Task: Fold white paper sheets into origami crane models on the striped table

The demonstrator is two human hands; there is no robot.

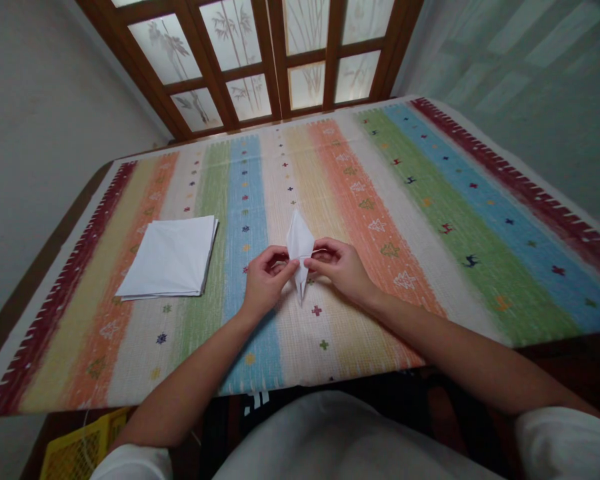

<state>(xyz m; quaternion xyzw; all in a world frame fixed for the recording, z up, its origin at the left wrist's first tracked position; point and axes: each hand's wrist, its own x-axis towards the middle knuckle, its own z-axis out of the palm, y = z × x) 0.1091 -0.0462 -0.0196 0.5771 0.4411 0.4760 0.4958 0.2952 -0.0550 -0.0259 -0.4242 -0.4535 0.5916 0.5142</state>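
Note:
A narrow, pointed piece of folded white paper (pixel 299 243) stands nearly upright above the cloth, its tip pointing down between my hands. My left hand (pixel 269 280) pinches its left side, and my right hand (pixel 337 270) pinches its right side. Fingers hide the paper's middle. To the left lies a neat stack of white paper sheets (pixel 169 259), apart from both hands, on a striped woven tablecloth (pixel 330 340).
The cloth covers a table, with red, orange, green and blue stripes and small stitched motifs. Behind it stands a wooden lattice screen (pixel 260 60) with frosted bamboo panes. Walls flank both sides. A yellow plastic crate (pixel 83 450) sits below the near left corner.

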